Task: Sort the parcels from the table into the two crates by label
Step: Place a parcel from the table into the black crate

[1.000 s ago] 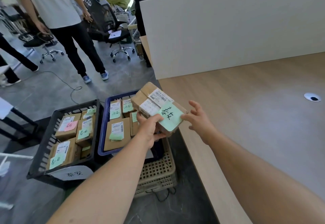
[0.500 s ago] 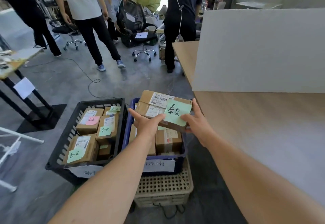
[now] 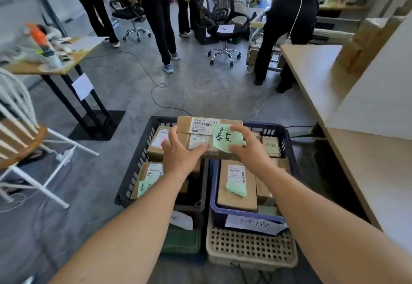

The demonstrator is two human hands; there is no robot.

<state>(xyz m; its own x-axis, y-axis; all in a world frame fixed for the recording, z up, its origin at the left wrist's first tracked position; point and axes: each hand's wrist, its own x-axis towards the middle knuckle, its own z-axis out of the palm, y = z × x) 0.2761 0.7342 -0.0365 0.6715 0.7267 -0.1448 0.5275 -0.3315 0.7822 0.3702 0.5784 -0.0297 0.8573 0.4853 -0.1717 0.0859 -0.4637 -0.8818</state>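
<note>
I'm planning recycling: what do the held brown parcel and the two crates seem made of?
Brown box-shaped parcel: likely matte cardboard, by its dull faces and paper labels. Black slotted crate and blue crate: apparently moulded plastic, by their even colour and faint sheen.

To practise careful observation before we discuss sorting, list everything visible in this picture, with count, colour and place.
table: one, light wood, right
white board: one, white, on the table
blue crate: one, blue, beside the table
black crate: one, black, left of the blue crate
beige basket: one, beige, under the blue crate
parcels in blue crate: at least three, brown
parcels in black crate: at least two, brown
held parcel: one, brown, above the crates' far ends
green note: one, green, on the held parcel
office chairs: two, black, background
bystanders: four, partly seen, background
side table: one, wood top, black legs, left
left hand: grips the held parcel's left end
right hand: holds its right end
</note>
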